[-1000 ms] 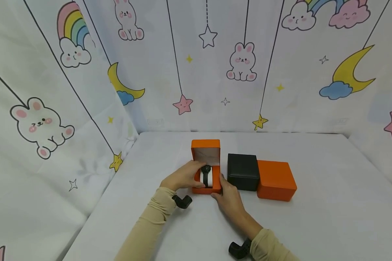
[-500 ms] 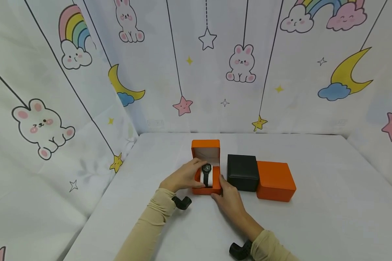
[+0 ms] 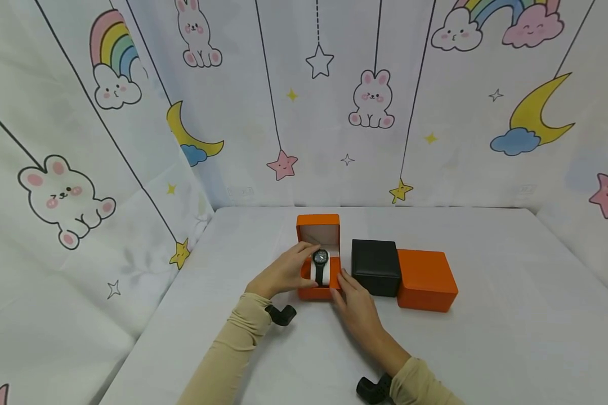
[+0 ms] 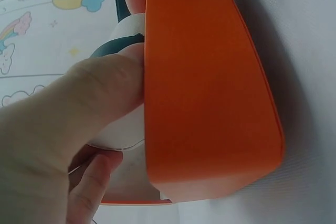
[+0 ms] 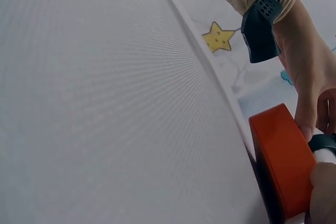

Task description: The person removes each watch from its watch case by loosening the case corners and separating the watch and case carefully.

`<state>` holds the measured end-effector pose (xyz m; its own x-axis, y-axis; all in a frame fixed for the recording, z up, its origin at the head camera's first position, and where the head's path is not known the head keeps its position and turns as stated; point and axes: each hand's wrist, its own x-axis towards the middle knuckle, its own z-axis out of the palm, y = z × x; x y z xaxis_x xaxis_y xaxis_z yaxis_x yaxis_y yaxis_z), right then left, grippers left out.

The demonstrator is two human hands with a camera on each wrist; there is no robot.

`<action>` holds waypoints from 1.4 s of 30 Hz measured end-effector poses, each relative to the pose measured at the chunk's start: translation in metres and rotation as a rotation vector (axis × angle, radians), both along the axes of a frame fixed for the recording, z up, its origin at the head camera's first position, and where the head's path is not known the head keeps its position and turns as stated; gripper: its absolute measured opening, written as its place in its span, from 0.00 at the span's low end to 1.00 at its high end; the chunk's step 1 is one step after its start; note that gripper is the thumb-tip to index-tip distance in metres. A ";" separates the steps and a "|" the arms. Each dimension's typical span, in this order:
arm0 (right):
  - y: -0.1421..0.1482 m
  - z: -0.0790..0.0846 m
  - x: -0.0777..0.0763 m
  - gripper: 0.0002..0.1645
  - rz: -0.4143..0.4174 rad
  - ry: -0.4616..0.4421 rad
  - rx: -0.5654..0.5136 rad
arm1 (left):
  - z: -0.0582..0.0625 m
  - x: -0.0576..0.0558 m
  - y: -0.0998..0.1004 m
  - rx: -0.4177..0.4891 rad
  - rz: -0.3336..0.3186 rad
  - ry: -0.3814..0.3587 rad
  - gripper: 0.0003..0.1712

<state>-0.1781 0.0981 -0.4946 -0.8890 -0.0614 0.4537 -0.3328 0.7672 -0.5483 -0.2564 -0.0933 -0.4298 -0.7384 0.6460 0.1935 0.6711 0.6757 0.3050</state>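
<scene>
A wristwatch (image 3: 320, 259) with a dark round face and black strap is wrapped round a white cushion (image 3: 326, 274) inside an orange watch box (image 3: 318, 220), whose lid stands up at the back. My left hand (image 3: 284, 273) reaches in from the left and grips the watch and its cushion between thumb and fingers. In the left wrist view the thumb lies against the strap, beside the box's front wall (image 4: 210, 87). My right hand (image 3: 361, 315) holds the front right corner of the box. Most of the right hand is outside the right wrist view, where the orange box (image 5: 283, 161) shows.
Right of the open box stands a closed black box (image 3: 376, 268), with a closed orange box (image 3: 428, 280) beside it. All stand on a white-covered table (image 3: 506, 315). A cartoon-printed white curtain (image 3: 253, 101) surrounds its back and sides.
The watch face has tipped up and shows more fully. My right fingers have shifted from the box's side up towards its rim. The closed boxes stay put.
</scene>
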 end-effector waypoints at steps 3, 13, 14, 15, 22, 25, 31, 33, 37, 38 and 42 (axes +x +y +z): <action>0.000 0.000 0.000 0.26 -0.005 0.031 0.029 | 0.000 -0.001 0.001 -0.006 0.002 0.005 0.50; 0.002 0.006 0.001 0.24 0.009 0.072 0.138 | -0.002 -0.001 0.000 -0.011 0.007 0.029 0.49; 0.003 0.006 0.001 0.24 0.012 0.071 0.142 | -0.002 -0.001 -0.001 -0.016 0.007 0.035 0.49; 0.003 0.006 0.001 0.24 0.014 0.069 0.149 | -0.002 0.000 -0.001 -0.015 0.005 0.042 0.49; 0.005 0.009 0.001 0.23 0.034 0.079 0.198 | 0.007 0.005 0.002 0.001 -0.036 0.124 0.47; 0.006 0.009 0.001 0.22 0.040 0.080 0.229 | 0.016 0.008 0.004 0.069 -0.043 0.153 0.46; 0.007 0.006 0.001 0.20 0.047 0.081 0.233 | 0.016 0.010 0.010 0.177 -0.103 0.044 0.45; 0.007 0.005 0.001 0.17 0.052 0.086 0.221 | 0.010 0.009 0.011 0.177 -0.115 -0.002 0.46; 0.008 0.004 0.000 0.12 0.059 0.086 0.152 | -0.001 0.005 0.008 0.207 -0.121 -0.055 0.46; 0.008 0.004 0.000 0.12 0.057 0.081 0.128 | -0.003 0.004 0.007 0.216 -0.122 -0.059 0.47; 0.010 0.007 -0.001 0.12 0.036 0.058 -0.005 | -0.005 0.001 0.004 0.233 -0.153 -0.054 0.48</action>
<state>-0.1795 0.1082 -0.4873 -0.8586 -0.0902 0.5047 -0.3912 0.7515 -0.5312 -0.2557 -0.0895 -0.4350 -0.6490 0.6935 0.3127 0.7384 0.4755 0.4782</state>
